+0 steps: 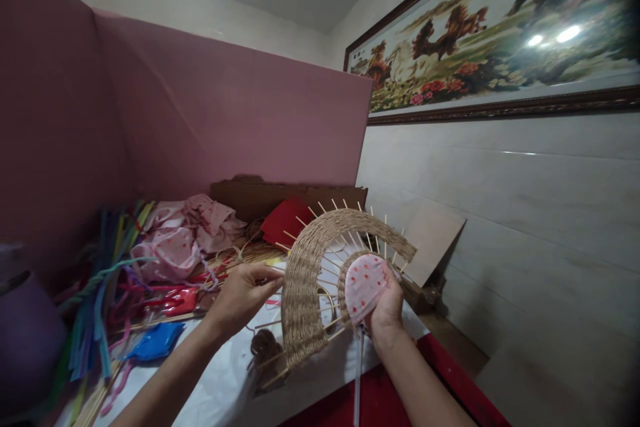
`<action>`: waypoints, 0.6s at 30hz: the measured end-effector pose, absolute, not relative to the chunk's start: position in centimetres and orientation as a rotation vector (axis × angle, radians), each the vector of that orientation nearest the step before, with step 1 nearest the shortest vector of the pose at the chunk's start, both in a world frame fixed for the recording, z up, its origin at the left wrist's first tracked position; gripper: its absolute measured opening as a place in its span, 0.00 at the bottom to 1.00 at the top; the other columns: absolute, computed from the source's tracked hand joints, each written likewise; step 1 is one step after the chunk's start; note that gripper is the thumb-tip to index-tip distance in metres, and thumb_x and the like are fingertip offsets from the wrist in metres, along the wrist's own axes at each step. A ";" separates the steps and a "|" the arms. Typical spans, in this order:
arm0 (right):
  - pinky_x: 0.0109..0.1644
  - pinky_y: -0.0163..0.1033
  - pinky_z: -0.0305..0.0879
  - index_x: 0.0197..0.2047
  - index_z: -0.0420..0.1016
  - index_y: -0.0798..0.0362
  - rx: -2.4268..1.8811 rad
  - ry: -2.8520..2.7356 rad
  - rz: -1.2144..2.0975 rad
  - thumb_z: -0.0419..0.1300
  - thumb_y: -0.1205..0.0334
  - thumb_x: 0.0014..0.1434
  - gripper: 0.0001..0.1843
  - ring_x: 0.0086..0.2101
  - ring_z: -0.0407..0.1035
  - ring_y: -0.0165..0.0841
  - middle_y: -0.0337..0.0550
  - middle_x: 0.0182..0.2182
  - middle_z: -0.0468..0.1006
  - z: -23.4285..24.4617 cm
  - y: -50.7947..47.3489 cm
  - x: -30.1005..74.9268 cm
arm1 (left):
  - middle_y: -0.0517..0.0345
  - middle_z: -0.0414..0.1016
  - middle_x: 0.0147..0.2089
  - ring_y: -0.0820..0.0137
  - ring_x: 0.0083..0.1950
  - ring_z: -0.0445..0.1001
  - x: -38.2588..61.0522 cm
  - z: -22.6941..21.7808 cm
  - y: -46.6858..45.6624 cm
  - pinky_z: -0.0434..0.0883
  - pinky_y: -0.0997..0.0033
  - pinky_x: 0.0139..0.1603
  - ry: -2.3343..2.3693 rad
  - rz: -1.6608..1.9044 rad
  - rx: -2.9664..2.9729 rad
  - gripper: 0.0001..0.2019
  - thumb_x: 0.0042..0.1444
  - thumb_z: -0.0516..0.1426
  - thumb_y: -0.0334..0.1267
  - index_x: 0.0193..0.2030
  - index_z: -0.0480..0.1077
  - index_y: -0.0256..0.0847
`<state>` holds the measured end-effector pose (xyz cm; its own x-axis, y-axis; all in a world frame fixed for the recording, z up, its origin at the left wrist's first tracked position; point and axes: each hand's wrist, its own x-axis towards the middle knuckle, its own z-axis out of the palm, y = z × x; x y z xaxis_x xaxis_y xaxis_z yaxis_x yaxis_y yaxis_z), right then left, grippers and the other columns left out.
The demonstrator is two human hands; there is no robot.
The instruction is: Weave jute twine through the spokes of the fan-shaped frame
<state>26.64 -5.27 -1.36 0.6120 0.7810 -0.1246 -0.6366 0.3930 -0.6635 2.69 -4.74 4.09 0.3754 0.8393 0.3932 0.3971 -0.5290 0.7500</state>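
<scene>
A half-woven straw fan (310, 280) with thin bamboo spokes sticking out of its rim stands upright between my hands. My right hand (385, 310) grips its centre, where a pink dotted cloth pad (364, 285) covers the hub. My left hand (243, 293) is closed at the fan's left edge, fingers pinched on a weaving strand beside the spokes. A handle stick (359, 380) hangs down below the hub.
Pink dotted cloth pieces (185, 233), coloured strips (100, 280), red and blue scraps and a coil of straw cord (264, 345) lie on the white tabletop (225, 387). A pink partition (200, 100) stands behind; a horse painting (500, 33) hangs on the right wall.
</scene>
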 end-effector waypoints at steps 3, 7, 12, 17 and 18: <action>0.33 0.39 0.64 0.34 0.69 0.52 -0.735 -0.219 0.928 0.56 0.52 0.45 0.15 0.28 0.70 0.33 0.35 0.26 0.76 -1.2 -5.4 26.6 | 0.55 0.76 0.30 0.69 0.32 0.72 2.6 4.3 -5.2 0.64 0.72 0.31 1.217 1.065 2.248 0.09 0.49 0.53 0.39 0.30 0.75 0.41; 0.32 0.38 0.64 0.34 0.70 0.52 -0.742 -0.195 0.907 0.57 0.53 0.45 0.14 0.28 0.70 0.32 0.35 0.26 0.76 -1.2 -5.3 26.6 | 0.59 0.75 0.28 0.70 0.31 0.70 2.9 4.9 -6.0 0.60 0.73 0.29 1.433 1.033 2.528 0.09 0.50 0.52 0.36 0.28 0.74 0.45; 0.32 0.38 0.64 0.33 0.70 0.52 -0.738 -0.188 0.904 0.57 0.53 0.45 0.14 0.27 0.70 0.32 0.36 0.26 0.76 -1.2 -5.2 26.6 | 0.59 0.72 0.28 0.71 0.31 0.69 3.5 5.0 -6.5 0.59 0.73 0.28 1.581 0.975 2.768 0.11 0.52 0.50 0.35 0.28 0.73 0.45; 0.33 0.39 0.65 0.34 0.70 0.52 -0.736 -0.199 0.918 0.57 0.52 0.45 0.15 0.28 0.70 0.33 0.35 0.26 0.76 -1.2 -5.3 26.6 | 0.59 0.71 0.27 0.71 0.31 0.68 3.5 4.9 -6.8 0.60 0.72 0.30 1.485 0.961 2.870 0.10 0.53 0.49 0.33 0.28 0.72 0.43; 0.33 0.39 0.65 0.34 0.70 0.52 -0.735 -0.196 0.920 0.57 0.52 0.45 0.15 0.28 0.70 0.33 0.36 0.26 0.76 -1.3 -5.3 26.6 | 0.59 0.70 0.26 0.71 0.31 0.68 3.5 5.0 -6.8 0.60 0.72 0.31 1.478 0.967 2.866 0.10 0.52 0.49 0.33 0.28 0.72 0.43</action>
